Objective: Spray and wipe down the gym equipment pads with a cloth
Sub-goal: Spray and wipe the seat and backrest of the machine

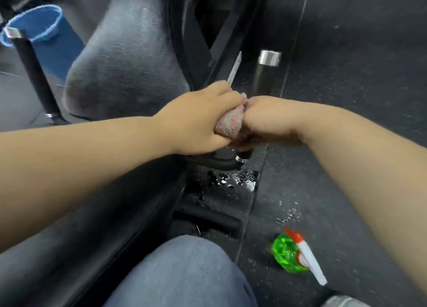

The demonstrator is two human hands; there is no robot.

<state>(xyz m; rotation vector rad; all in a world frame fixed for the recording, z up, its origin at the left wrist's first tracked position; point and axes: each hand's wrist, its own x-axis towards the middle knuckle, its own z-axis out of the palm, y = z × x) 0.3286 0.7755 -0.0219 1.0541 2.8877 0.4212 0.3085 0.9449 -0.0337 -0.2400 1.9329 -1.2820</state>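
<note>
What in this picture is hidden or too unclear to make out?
Head view, the only one:
- Cloth: mostly hidden inside the left hand and right hand; its full size is unknown.
- Fingers of both hands: curled under, out of sight.
- Spray bottle: motion-blurred, any label unreadable.
- Blue bucket: contents not visible, partly behind a black post.
- Gym pad: top cut off by the frame edge.
</note>
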